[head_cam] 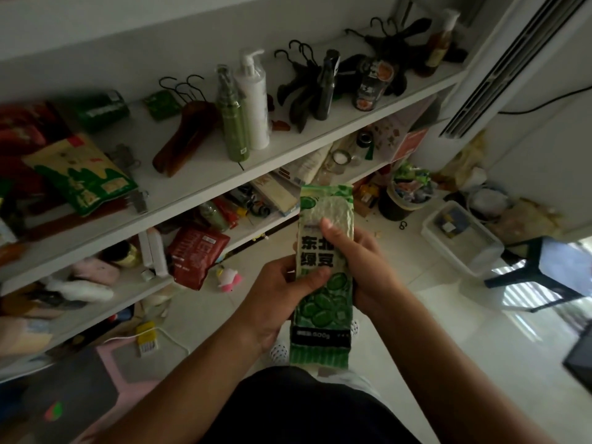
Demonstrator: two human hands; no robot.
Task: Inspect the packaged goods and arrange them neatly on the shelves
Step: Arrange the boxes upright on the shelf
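**Checking the pack, shelving not yet begun**

Holding a green vacuum-sealed brick pack printed with beans (323, 315) upright in front of the white wall shelves (198, 184), well clear of every board, label towards the camera. Gripped on its left edge by the left hand (275, 296), thumb laid across the print. Gripped on its right edge by the right hand (374, 270), thumb pressing the pale upper panel. Judged as the inspecting step.

Next, probably: choosing a bare stretch of board and setting the pack down square, reaching up and to the left.

On the top board, from the left: a yellow-and-green flat pouch (80, 174), a brown wooden hanger (182, 136), a tall green spray bottle (232, 123), a white pump bottle (254, 100), then black plastic hangers (301, 91). Lower down, a red foil pouch (198, 254) leaning among loose clutter, so little room there. On the floor to the right, a black bin stuffed with wrappers (400, 203) and a clear plastic box (461, 238).
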